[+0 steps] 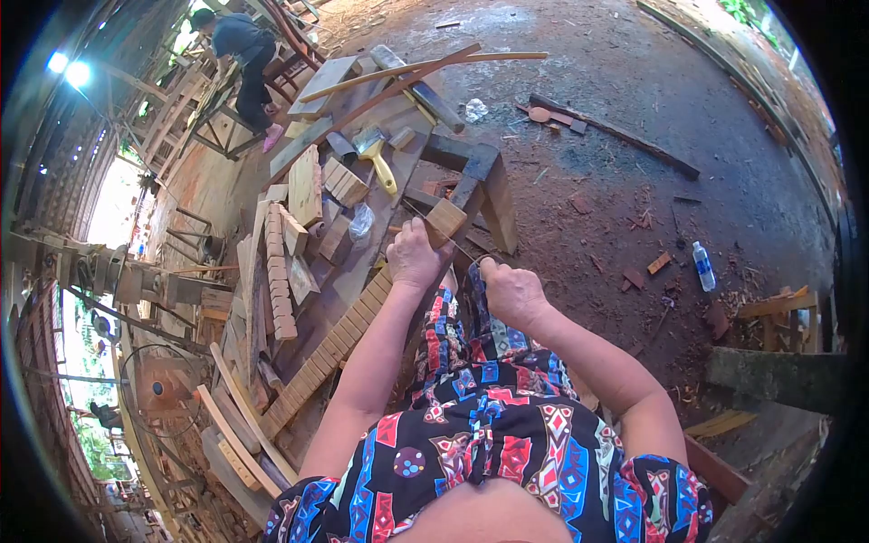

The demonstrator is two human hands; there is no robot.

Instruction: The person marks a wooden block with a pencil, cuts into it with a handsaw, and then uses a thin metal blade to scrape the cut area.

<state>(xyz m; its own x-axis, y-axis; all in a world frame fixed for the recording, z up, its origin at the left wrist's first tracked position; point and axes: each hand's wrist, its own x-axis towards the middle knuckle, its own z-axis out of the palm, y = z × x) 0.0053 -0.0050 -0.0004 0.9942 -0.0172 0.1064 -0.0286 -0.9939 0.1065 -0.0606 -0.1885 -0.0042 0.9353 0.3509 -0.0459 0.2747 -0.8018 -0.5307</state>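
My left hand (414, 255) is closed at the bench edge, its fingers pressed on a squared wooden block (446, 218). A long strip of wood with evenly spaced cross cuts (331, 351) runs up to this hand; whether it joins the block is hidden. My right hand (514, 294) is closed around the end of a thin, dark, rod-like tool (464, 251). This tool crosses the block's near side on a slant. Its exact kind is too small to make out. A yellow-handled brush (382, 170) lies on the bench beyond my left hand.
Wood offcuts (344, 184), a clear plastic bag (361, 221) and long slats (389, 90) crowd the bench. On the floor at right are a water bottle (703, 266), a dark beam (615, 138) and scattered scraps. Another person (243, 54) works at the far left.
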